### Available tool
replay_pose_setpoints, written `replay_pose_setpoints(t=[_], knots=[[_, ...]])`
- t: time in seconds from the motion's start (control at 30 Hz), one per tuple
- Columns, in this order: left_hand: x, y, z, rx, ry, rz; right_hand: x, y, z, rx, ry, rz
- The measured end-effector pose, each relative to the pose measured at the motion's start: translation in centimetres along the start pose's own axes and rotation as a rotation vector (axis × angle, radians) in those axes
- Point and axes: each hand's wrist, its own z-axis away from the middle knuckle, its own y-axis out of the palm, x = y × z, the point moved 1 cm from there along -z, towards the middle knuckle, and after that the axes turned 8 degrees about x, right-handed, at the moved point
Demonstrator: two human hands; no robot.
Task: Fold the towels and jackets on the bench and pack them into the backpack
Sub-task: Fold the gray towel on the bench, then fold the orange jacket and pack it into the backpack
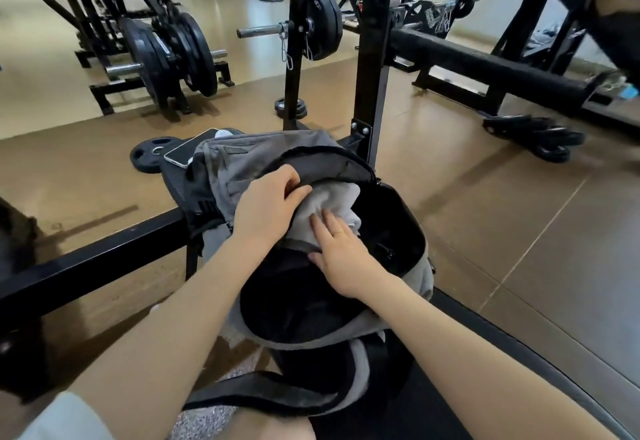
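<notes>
A grey backpack (239, 166) with a black lining lies open on the black bench (450, 380), its mouth facing me. A folded white-grey towel (332, 202) sits in the upper part of the opening. My left hand (268, 205) grips the edge of the backpack's flap beside the towel, fingers curled on the rim. My right hand (341, 252) lies flat, fingers straight, pressing on the towel and the dark fabric below it. A black garment (298, 304) fills the lower part of the bag. A black strap (263, 394) trails toward me.
A phone (188, 152) lies on a weight plate (149, 159) behind the backpack. Black rack uprights (372, 58) stand just beyond the bag. Loaded barbells and plates sit left and right on the tan floor (519, 231). A black frame bar (86, 263) runs at left.
</notes>
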Motion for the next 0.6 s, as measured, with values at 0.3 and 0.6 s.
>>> replay_pose_setpoints(t=[0.3,0.6], knots=[[-0.8,1.7,2.3,0.194,-0.068,-0.244,-1.6,-2.4,3.1,-0.157,-0.017,-0.264],[-17.6,7.4,11.2,0.275,0.621,0.146,-9.1,-0.4,24.7,-0.518,0.213,-0.329]])
